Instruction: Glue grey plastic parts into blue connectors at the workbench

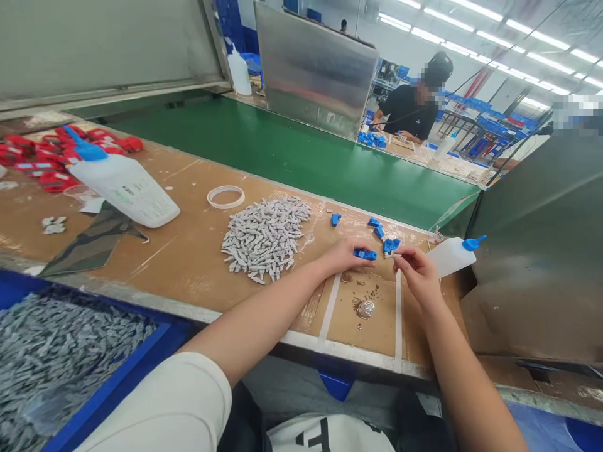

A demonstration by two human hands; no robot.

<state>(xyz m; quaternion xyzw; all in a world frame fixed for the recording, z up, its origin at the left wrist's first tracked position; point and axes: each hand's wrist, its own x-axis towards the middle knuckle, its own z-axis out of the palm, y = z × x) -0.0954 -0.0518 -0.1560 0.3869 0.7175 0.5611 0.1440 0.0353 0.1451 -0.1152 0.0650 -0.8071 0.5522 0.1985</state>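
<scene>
My left hand is closed around a small blue plastic piece with ridges along its side. To its right, my right hand pinches a small pale grey plastic piece between thumb and fingertips. The two held pieces are close together but apart. Just beyond the hands lie several more blue plastic pieces, and one stray blue piece sits further left. A large heap of small grey plastic pieces lies on the brown tabletop left of my left hand. Below the hands is a small shiny puddle.
A white squeeze bottle lies tilted beside my right hand. Another white bottle, a tape roll and red parts are at left. A green belt runs behind. A blue bin holds grey pieces. A co-worker sits opposite.
</scene>
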